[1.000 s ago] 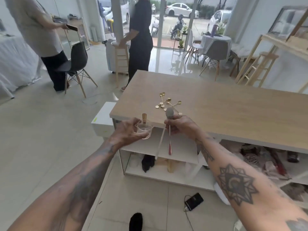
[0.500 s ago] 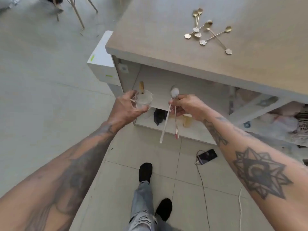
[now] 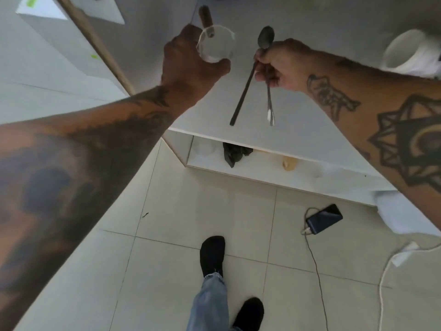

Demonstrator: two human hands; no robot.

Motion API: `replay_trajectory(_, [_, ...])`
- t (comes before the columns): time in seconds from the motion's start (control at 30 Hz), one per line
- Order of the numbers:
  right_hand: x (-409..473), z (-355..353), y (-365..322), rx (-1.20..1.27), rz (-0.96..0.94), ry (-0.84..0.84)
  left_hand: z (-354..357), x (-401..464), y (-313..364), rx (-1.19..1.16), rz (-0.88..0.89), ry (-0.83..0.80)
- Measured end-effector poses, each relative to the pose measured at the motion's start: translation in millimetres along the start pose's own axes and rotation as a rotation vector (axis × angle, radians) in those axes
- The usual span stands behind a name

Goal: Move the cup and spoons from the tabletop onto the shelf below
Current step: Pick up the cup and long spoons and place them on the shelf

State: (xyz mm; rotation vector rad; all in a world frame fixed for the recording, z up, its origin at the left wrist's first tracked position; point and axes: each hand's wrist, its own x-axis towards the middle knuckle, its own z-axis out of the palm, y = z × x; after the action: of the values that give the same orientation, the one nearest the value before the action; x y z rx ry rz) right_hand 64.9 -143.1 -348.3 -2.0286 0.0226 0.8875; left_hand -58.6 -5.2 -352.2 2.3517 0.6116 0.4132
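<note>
My left hand (image 3: pixel 188 60) grips a small clear cup (image 3: pixel 214 45) with a wooden stick standing in it, held over the white upper shelf (image 3: pixel 298 130) under the tabletop. To its right, my right hand (image 3: pixel 279 62) is closed on long-handled spoons (image 3: pixel 248 80). One dark bowl points up and away, and the handles hang down toward me over the shelf's front part. The tabletop and the gold spoons on it are out of view.
A lower shelf (image 3: pixel 260 170) holds a black crumpled thing (image 3: pixel 235 154) and a pale object. A white roll (image 3: pixel 405 52) sits on the upper shelf at right. On the tiled floor lie a phone (image 3: pixel 324 218) with cables, and my feet stand below.
My view has dropped below the tabletop, which has left the frame. Both hands have gone forward into the shelf space, still holding the cup and the spoons.
</note>
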Motion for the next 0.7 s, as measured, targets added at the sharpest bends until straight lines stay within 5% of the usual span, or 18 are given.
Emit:
replay_trajectory(0.33, [52,24,1,-0.056,0.041,0.079,23,21,-37,-0.006,-0.063,0.004])
replay_trajectory(0.7, [9,12,-9,-0.178,0.032,0.205,5,-6,-30,-0.053,-0.263,-0.114])
